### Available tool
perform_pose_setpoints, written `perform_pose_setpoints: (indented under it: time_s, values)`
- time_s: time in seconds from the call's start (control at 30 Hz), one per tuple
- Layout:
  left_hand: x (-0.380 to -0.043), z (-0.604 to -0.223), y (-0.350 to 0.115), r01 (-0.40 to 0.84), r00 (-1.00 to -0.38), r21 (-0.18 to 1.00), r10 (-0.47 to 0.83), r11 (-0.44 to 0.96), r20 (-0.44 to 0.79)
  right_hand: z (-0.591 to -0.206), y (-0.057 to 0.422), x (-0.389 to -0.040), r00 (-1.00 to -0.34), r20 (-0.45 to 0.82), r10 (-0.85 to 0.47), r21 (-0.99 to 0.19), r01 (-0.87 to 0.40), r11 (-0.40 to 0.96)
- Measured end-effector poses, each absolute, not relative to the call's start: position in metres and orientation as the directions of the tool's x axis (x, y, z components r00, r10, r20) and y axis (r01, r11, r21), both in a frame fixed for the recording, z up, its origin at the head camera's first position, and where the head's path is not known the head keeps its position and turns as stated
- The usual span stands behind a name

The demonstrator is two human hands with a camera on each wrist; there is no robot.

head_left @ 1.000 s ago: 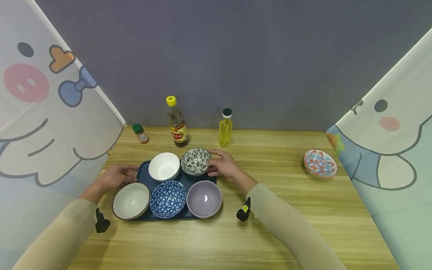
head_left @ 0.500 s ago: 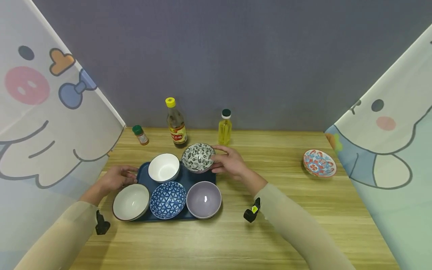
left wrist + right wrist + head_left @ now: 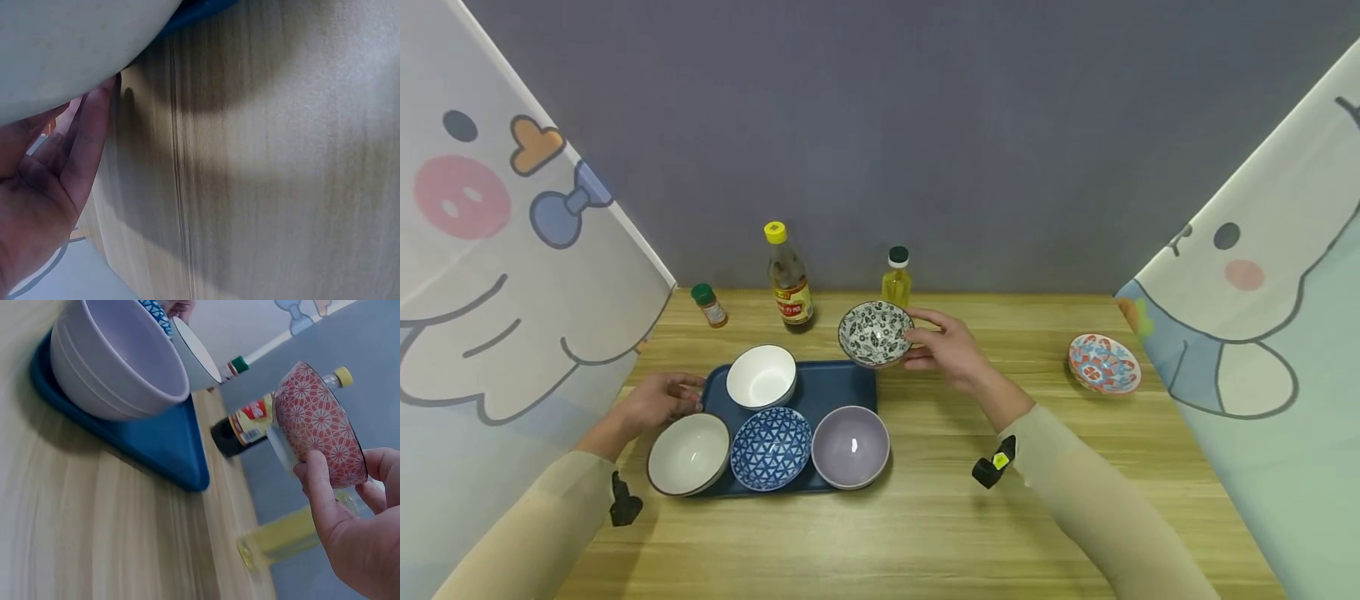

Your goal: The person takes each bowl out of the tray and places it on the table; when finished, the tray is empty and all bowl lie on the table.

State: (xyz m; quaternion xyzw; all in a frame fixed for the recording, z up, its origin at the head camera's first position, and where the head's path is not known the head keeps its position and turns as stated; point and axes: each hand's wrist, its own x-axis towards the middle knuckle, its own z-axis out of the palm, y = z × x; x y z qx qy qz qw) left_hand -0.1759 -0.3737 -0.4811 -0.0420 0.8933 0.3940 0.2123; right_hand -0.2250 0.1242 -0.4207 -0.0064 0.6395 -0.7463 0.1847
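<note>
My right hand (image 3: 951, 352) grips a patterned bowl (image 3: 872, 333) by its right side, fingers at the rim and thumb on the wall. Inside it is white with black flowers; the right wrist view shows its red outer wall (image 3: 320, 428) with white flowers, raised off the table. By the left edge of a dark blue tray (image 3: 838, 387) is my left hand (image 3: 658, 402), its fingers fairly straight with tips near that edge. In the left wrist view, a pale bowl (image 3: 69, 50) partly hides those fingers. The tray bears a white bowl (image 3: 762, 377), cream bowl (image 3: 689, 454), blue triangle-patterned bowl (image 3: 771, 448) and lilac bowl (image 3: 851, 447).
Along the back stand a green-capped spice jar (image 3: 710, 305), a yellow-capped dark sauce bottle (image 3: 790, 279) and an oil bottle (image 3: 896, 287), partly behind the raised bowl. An orange-and-blue patterned bowl (image 3: 1104, 364) sits at the right of the wooden table (image 3: 1000, 533).
My right hand has lifted the flowered bowl from the tray's back right corner and carried it back and to the right. My left hand has stayed by the tray's left edge.
</note>
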Motion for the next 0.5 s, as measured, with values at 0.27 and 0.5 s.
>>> perform_pose_setpoints:
  time_s: [0.27,0.5]
  values:
    - [-0.173,-0.481,-0.375,-0.194,-0.916,0.715,0.138,0.671,-0.378,-0.413,0.154,-0.223,-0.940,-0.205,-0.273,-0.957,0.250,-0.144]
    - [-0.173,-0.482,-0.373,-0.190,-0.918,0.720,0.140,0.667,-0.372,-0.411,0.183,-0.219,-0.947,-0.223,-0.233,-0.951,0.264,-0.162]
